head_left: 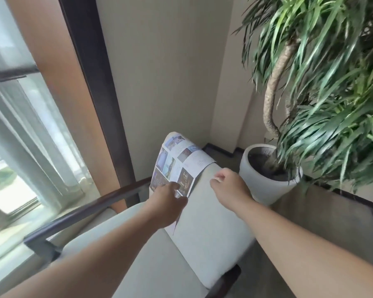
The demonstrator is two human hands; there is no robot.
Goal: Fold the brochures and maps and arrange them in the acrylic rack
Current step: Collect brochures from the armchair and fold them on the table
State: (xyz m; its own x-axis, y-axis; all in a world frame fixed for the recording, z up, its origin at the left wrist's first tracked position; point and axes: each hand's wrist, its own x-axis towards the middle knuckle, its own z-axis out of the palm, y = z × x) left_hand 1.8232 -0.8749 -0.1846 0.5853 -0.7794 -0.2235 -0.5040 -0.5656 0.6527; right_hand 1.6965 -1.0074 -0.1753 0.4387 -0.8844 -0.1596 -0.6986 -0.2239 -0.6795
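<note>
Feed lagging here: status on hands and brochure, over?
Left hand grips brochure, lower edge. Right hand loosely curled beside it. Brochure draped over chair back, unfolded. Rack not seen.

Bright, soft daylight comes from the window at 9 o'clock, and the panes are blown out, near white. The wall at 12 is evenly lit with no hard shadows. Motion blur runs throughout: plant leaves at 2 o'clock are smeared, the brochure print is unreadable, and the left hand and right hand are soft-edged. Wide-angle distortion bends the dark window frame at 10 o'clock. The forearms at 6 are out of focus.
</note>
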